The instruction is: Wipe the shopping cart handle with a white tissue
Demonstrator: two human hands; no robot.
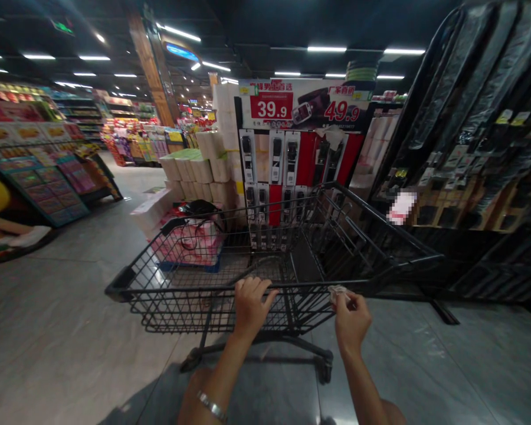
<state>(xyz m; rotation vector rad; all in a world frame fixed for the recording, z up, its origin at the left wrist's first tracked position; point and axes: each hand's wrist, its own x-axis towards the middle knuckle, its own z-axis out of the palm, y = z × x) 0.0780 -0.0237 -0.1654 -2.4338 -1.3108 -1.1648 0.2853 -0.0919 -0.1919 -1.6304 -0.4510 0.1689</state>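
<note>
A black wire shopping cart stands sideways in front of me, its basket holding nothing that I can make out. My left hand is closed over the near top rail, fingers wrapped over it and the thumb to the right. Farther right, my right hand pinches a small crumpled whitish cloth against the same rail.
Behind the cart is a belt display under a price sign. Left of it, pink packages and paper rolls are stacked. Dark wrapped goods hang at the right. A slanted display stands at the left.
</note>
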